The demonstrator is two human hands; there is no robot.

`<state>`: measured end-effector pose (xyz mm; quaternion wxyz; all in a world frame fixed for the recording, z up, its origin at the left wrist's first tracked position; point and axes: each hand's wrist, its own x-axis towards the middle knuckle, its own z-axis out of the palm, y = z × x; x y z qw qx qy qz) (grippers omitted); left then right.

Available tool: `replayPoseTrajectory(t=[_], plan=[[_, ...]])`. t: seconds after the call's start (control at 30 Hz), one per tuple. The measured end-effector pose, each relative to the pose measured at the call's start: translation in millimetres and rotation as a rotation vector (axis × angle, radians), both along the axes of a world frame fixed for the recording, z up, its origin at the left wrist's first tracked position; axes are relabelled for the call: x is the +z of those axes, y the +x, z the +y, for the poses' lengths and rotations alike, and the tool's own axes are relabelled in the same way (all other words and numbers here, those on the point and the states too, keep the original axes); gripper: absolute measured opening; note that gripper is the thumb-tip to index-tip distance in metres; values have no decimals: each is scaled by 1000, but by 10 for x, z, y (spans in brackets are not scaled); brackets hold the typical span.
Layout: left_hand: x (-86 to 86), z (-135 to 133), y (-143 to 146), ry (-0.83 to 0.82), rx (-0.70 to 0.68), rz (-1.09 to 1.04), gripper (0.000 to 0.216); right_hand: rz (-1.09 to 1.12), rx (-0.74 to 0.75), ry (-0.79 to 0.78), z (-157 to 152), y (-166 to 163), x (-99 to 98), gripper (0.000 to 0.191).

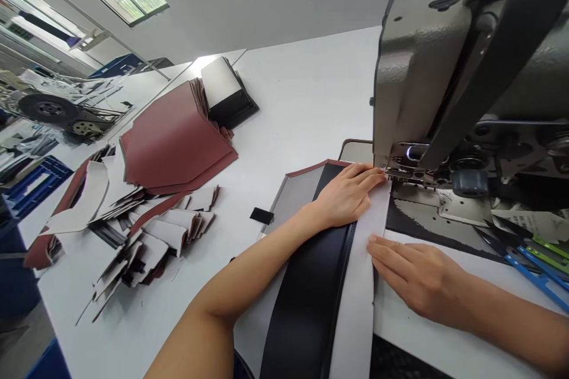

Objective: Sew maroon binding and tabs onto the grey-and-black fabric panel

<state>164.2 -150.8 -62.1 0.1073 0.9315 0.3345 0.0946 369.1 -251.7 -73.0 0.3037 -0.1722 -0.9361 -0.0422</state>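
Note:
A long sewn panel (306,302) with a black leather-like band, grey mesh and a dark red edge lies under the sewing machine head (422,71). Along its right side runs a white strip (355,302). My left hand (347,192) rests flat on the band and strip, fingers stretched toward the presser foot (391,174). Lower down, my right hand (413,272) has its fingers together at the strip's right edge, seemingly pinching it; the thumb is partly hidden. Where the needle meets the material is hidden.
Dark red panels (178,136) are stacked on the white table, beside a black and white stack (231,92). Loose trimmed pieces (155,237) lie in a heap at left. Several thread snips (533,260) lie at right. A blue crate (38,183) stands far left.

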Motion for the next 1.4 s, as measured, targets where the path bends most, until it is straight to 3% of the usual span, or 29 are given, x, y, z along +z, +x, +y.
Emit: replayPoseTrajectory(t=[0.7, 0.97, 1.13, 1.4], plan=[[-31, 73, -37, 59, -49, -32, 42, -11, -26, 18, -5, -51, 38, 30], [11, 7, -65, 50, -44, -68, 38, -33, -31, -16, -18, -60, 33, 30], [83, -93, -163, -63, -129, -181, 36, 6, 36, -135, -53, -20, 27, 31], [66, -160, -197, -43, -151, -159, 35, -5, -51, -127, -139, -60, 59, 33]])
